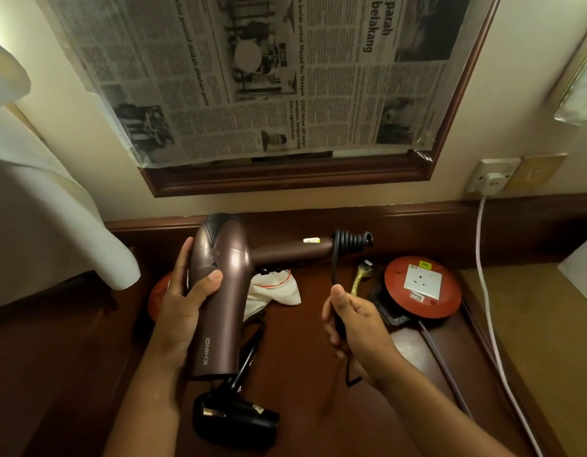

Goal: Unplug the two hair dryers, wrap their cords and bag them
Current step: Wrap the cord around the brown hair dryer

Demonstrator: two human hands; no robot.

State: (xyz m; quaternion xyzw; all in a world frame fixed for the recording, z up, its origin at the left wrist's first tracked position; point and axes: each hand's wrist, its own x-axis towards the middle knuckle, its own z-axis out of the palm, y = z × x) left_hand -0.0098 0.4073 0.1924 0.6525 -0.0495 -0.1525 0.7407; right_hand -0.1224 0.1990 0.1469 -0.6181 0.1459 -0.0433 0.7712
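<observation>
My left hand (186, 305) grips the barrel of a brown hair dryer (226, 282), held above the dark wooden desk with its handle pointing right. Several turns of its black cord (351, 240) are wound round the handle's end. From there the cord drops to my right hand (351, 319), which grips it and lets the rest hang below. A black hair dryer (234, 420) lies on the desk under my left forearm. A white drawstring bag (275, 290) lies behind the brown dryer.
A red extension reel (422, 285) with a white socket sits at the right, its cable running toward me. A wall socket (491, 174) holds a white plug with a white cord hanging down. A newspaper-covered mirror (252, 77) hangs above the desk (302, 374).
</observation>
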